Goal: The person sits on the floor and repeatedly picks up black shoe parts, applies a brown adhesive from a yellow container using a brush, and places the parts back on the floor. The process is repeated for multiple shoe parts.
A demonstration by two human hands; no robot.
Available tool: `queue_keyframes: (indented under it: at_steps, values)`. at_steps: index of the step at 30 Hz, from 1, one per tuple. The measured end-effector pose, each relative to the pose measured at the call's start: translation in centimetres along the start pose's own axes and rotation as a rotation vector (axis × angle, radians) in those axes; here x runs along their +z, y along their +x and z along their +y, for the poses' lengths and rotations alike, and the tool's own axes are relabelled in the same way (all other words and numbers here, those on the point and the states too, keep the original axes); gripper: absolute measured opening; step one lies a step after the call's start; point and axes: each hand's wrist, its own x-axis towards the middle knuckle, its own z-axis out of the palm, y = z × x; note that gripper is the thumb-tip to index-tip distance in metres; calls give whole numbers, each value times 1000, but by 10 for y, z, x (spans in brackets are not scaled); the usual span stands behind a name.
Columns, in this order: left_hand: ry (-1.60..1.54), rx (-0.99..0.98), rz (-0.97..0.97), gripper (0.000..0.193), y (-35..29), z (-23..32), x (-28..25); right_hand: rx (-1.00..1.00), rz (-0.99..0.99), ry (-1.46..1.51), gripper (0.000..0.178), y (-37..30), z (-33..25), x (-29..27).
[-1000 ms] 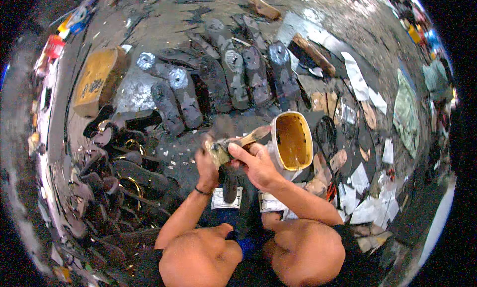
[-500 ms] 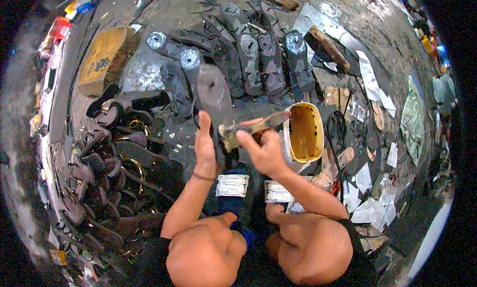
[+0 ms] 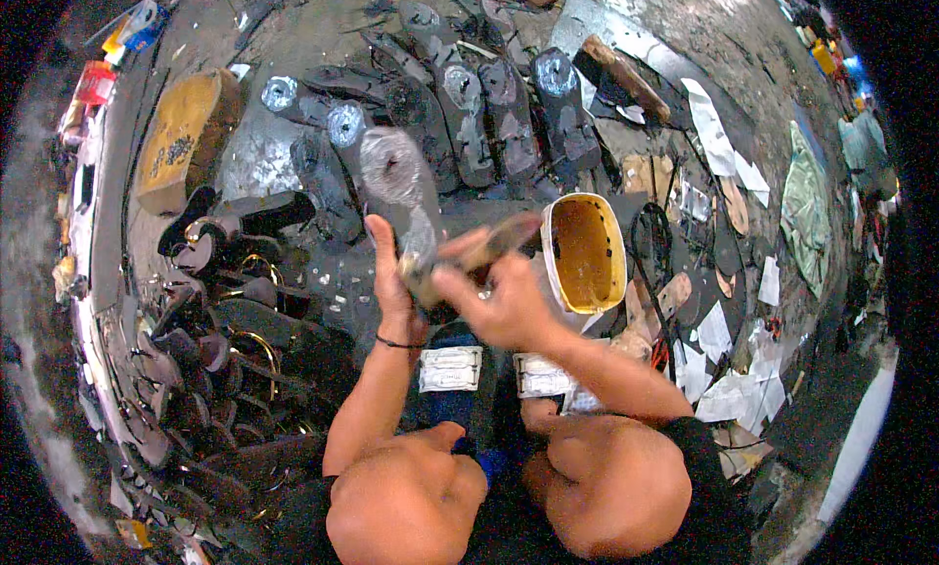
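Note:
My left hand is closed around the near end of a dark shoe sole, its thumb along the left edge. The sole points away from me, and its upper face has a wet, whitish shine. In my right hand is a brush, held slantwise with its handle to the upper right. The brush's bristle end is over the near part of the sole, close to my left hand; blur hides whether it touches. Just right of the brush stands a yellowish tub with brown residue inside.
Several dark soles lie in a row beyond my hands. A heap of dark sandal parts with gold-coloured rings fills the left, below a yellow-brown block. White paper scraps and a wooden piece lie to the right.
The brush has moved left and down over the near part of the sole. More of the sole's face now shines. The whole view has shifted slightly.

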Motion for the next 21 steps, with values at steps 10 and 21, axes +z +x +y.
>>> queue_keyframes:
  at_steps: [10,21]
  values:
    - [55,-23,33,61,14,5,-44,166,-211,20,25,1,-6,18]
    - [-491,495,461,63,159,223,-121,358,74,-38,22,-36,57,-34]
